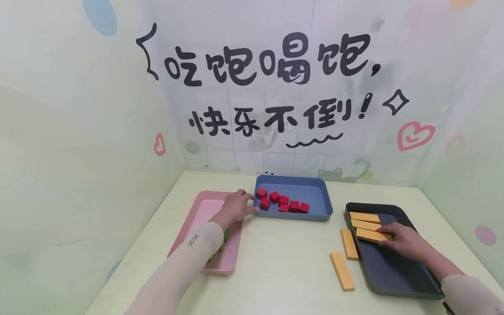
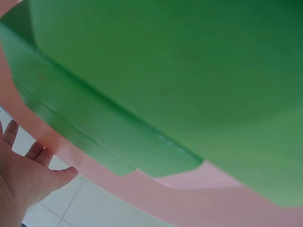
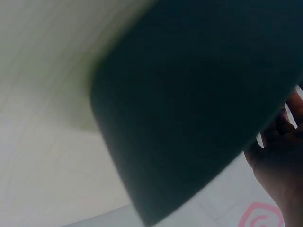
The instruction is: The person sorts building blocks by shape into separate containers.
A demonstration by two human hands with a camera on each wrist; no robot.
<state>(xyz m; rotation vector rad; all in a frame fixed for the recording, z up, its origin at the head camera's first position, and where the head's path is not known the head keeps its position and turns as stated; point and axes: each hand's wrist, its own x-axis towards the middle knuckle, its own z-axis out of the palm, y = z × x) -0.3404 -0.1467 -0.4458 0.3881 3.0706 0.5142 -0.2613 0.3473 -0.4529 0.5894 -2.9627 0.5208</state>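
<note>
My left hand (image 1: 236,208) is over the right edge of the pink tray (image 1: 188,221), fingertips beside the left wall of the blue tray (image 1: 327,201); whether they touch it cannot be told. Its fingers look spread and hold nothing in the left wrist view. Several red cubes (image 1: 284,200) lie in the blue tray. My right hand (image 1: 407,243) pinches the right end of an orange block (image 1: 368,235) inside the dark grey tray (image 1: 397,273). Two more orange blocks (image 1: 364,217) lie just behind it. In the right wrist view, the dark tray hides part of that hand.
Green pieces (image 2: 156,75) lie in the pink tray, partly hidden by the left forearm in the head view. One orange block (image 1: 349,244) lies against the dark tray's left side, and another orange block (image 1: 342,271) is on the pale table (image 1: 283,262). Printed curtains surround the table.
</note>
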